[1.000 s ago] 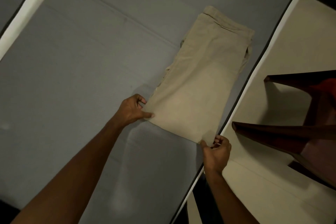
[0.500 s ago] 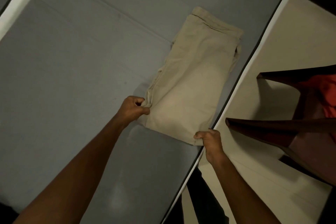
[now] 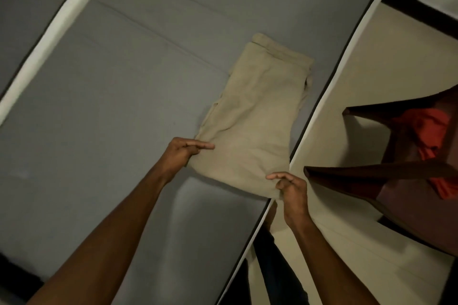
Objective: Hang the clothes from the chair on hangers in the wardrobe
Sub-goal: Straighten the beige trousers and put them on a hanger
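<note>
A folded pair of beige trousers (image 3: 255,116) lies flat on the grey mattress (image 3: 111,106), close to its right edge. My left hand (image 3: 182,153) grips the near left corner of the fold, thumb laid on top of the cloth. My right hand (image 3: 288,184) pinches the near right corner at the mattress edge. To the right stands a dark wooden chair (image 3: 386,176) with an orange-red garment (image 3: 431,131) lying on its seat. No hanger or wardrobe is in view.
The mattress has a white border (image 3: 332,86) along its right side, and a second white band (image 3: 57,30) runs at upper left. Cream floor (image 3: 371,62) lies between mattress and chair. A dark skirting (image 3: 418,10) marks the far wall.
The trousers' near edge has been drawn a little toward me. Both hands shifted their hold on the near corners, thumbs now lying over the cloth.
</note>
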Tool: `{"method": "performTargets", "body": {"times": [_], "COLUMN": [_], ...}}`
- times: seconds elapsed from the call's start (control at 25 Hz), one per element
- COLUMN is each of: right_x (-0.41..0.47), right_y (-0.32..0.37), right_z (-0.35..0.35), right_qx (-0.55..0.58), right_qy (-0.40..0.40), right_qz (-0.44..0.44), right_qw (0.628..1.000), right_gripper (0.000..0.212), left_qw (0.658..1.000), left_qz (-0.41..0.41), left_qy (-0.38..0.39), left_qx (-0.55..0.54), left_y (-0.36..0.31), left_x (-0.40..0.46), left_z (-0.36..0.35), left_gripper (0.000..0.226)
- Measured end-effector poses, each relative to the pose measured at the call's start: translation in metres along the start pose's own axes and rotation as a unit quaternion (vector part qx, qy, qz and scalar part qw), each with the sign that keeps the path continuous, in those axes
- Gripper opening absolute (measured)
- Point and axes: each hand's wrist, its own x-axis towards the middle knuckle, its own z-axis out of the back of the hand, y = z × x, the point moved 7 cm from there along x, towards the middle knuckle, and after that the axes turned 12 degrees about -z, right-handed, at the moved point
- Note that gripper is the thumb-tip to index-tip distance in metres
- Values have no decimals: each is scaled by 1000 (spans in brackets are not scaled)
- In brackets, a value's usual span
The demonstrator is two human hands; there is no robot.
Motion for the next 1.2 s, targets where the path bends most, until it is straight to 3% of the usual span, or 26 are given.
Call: {"method": "performTargets", "body": {"times": [0.12, 0.28, 0.48, 0.52, 0.6, 0.72, 0.8, 0.88, 1.0, 1.2], "right_x": [-36, -89, -178, -196, -239, -307, -344, -377, -419, -492], "right_y": [48, 123, 210, 220, 235, 234, 214, 180, 128, 48], "right_z": [25, 54, 105, 117, 145, 192, 226, 262, 313, 387], "right_qx": [40, -31, 19, 20, 14, 3, 30, 73, 145, 206], "right_qy": [1, 69, 130, 125, 93, 0, -69, -124, -179, -291], "right_qz": [3, 66, 180, 197, 232, 279, 290, 291, 264, 245], "right_qw": [999, 995, 975, 972, 968, 960, 954, 946, 937, 902], "right_gripper": [55, 78, 64, 64, 61, 51, 40, 32, 39, 47], "left_qw": [999, 996, 989, 988, 984, 970, 957, 940, 911, 818], "left_qz": [-16, -80, -146, -154, -170, -205, -226, -259, -315, -414], "left_qy": [-28, -40, -3, 9, 44, 129, 178, 202, 208, 262], "left_qx": [-2, -10, -28, -30, -30, -18, 24, 91, 168, 301], "left_y": [-65, -175, -310, -329, -364, -406, -420, -429, -438, -460], "left_x": [-17, -35, -78, -90, -116, -157, -182, -207, -239, -294], "left_z": [1, -5, -25, -32, -50, -88, -117, -154, -210, -314], "left_gripper": [31, 27, 19, 26, 52, 63, 57, 36, 15, 15]}}
